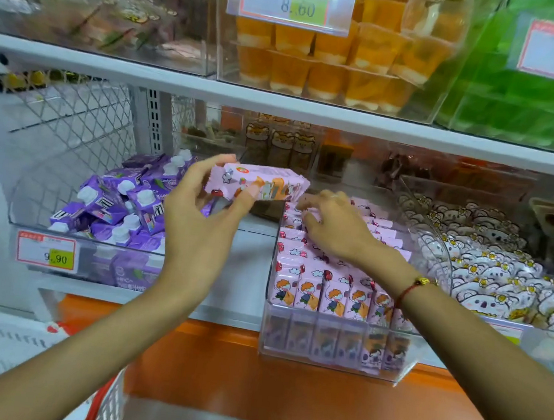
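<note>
My left hand [200,212] holds a stack of pink cartoon snack packets [258,182] between thumb and fingers, raised above the shelf gap. To its right stands a clear plastic bin [332,349] filled with rows of the same pink packets [316,282]. My right hand [332,226] reaches into the back of that bin, with its fingers bent down among the packets there; whether it grips one is hidden. A red string bracelet sits on the right wrist.
A clear bin of purple drink pouches [122,204] stands at left with a 9.90 price tag [47,250]. White koala-print packets [488,269] fill the bin at right. Orange jelly cups [322,60] sit on the upper shelf. A basket edge [108,404] shows below.
</note>
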`<state>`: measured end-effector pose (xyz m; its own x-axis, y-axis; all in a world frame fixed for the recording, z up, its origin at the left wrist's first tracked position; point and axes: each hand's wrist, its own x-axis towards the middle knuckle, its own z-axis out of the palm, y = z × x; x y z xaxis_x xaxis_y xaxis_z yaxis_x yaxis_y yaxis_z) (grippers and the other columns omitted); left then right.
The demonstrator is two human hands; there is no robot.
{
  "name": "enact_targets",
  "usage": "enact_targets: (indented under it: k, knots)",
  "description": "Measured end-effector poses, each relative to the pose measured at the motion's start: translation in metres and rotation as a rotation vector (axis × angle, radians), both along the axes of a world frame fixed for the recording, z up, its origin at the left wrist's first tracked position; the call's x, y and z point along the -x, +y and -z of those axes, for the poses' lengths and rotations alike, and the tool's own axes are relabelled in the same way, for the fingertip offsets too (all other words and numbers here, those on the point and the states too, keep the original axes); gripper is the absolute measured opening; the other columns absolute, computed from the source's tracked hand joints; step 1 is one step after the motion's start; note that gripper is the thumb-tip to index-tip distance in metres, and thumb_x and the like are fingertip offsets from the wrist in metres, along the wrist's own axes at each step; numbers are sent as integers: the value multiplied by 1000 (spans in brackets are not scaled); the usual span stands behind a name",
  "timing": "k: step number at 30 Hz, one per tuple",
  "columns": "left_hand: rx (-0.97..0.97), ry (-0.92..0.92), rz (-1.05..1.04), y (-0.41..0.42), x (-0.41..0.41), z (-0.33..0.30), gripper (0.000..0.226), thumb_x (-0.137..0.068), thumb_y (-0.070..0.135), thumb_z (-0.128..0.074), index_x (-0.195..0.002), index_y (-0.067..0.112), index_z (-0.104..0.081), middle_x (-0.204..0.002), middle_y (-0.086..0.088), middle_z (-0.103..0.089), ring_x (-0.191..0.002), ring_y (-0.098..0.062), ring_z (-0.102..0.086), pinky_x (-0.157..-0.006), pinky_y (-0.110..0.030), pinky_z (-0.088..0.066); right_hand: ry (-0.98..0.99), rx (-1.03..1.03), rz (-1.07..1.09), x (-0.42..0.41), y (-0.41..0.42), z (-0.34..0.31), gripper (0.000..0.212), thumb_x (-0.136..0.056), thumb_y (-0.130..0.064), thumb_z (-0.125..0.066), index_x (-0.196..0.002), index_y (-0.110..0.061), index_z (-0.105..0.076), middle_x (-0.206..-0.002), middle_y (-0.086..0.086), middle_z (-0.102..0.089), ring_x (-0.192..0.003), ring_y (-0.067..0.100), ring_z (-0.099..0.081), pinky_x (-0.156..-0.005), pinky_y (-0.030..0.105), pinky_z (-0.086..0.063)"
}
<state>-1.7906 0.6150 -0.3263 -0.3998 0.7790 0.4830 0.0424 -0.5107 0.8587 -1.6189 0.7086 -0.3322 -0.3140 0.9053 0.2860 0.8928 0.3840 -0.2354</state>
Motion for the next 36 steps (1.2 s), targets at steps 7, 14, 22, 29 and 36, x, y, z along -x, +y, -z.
enact_targets:
  k: [7,14,22,29,36]
  knots:
    - [-7,267,71,30,0,-8,44,-84,10,-72,-124,14,-56,-114,5,-62,-102,-2,-59,-84,-10,-46,-88,131,14,-1,6,9,37,-101,-31,-35,-124,-17,-60,-136,11,-46,-127,28,-30,-100,41,-30]
    - [41,698,189,77,4,-14,38,-77,15,-78,-110,16,-61,-105,1,-69,-101,-17,-64,-92,-43,-50,14,117,-62,-15,-18,19,32,-101,-32,-38,-128,-25,-54,-142,4,-41,-130,27,-33,-106,34,-24]
    - [187,1469,146,116,-23,-28,40,-79,34,-75,-115,21,-66,-113,-1,-68,-92,-17,-58,-75,-29,-42,1,83,-63,-14,-29,21,38,-102,-35,-33,-138,-27,-46,-151,6,-34,-137,25,-27,-112,37,-20]
    - [188,1475,205,122,-20,-38,28,-83,26,-71,-111,26,-68,-87,11,-61,-74,-5,-51,-59,-19,-33,-54,54,-66,-19,-35,17,43,-103,-36,-30,-144,-26,-39,-154,6,-31,-141,22,-24,-114,36,-17]
    - [333,1736,316,124,-34,-41,35,-84,35,-70,-117,22,-68,-112,3,-64,-95,-15,-53,-76,-30,-44,-81,70,-21,-28,-50,21,46,-101,-45,-30,-144,-30,-38,-156,2,-28,-143,22,-21,-115,36,-16]
